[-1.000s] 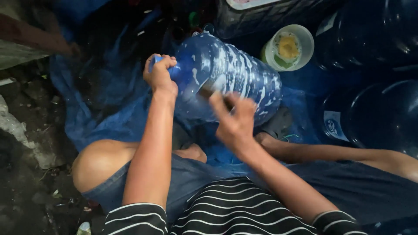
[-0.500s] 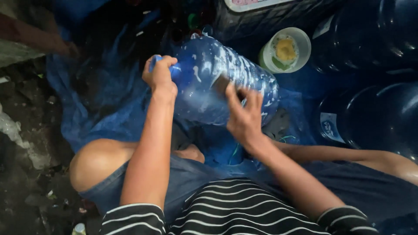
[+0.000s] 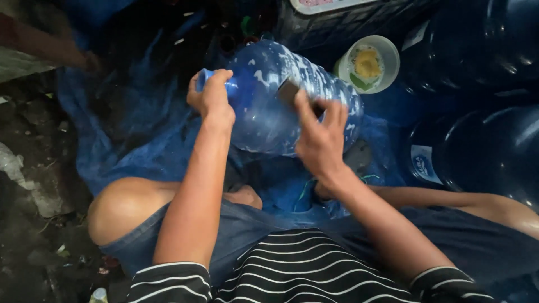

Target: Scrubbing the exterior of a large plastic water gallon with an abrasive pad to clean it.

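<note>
A large blue water jug [image 3: 264,106] lies on its side in front of me, streaked with white suds. My left hand [image 3: 212,96] grips its neck at the left end. My right hand [image 3: 321,137] presses a dark scrubbing pad [image 3: 289,90] against the jug's upper side, fingers stretched over it. The jug rests over a blue tarp [image 3: 140,140] between my knees.
A pale bowl [image 3: 368,63] with yellow and green stuff inside stands behind the jug. More dark blue jugs [image 3: 477,151] crowd the right side. A dark crate [image 3: 348,22] sits at the back. Wet, dirty ground [image 3: 33,185] lies to the left.
My right hand has slid with the pad from the jug's lower middle up toward its top. My left hand kept its grip on the neck.
</note>
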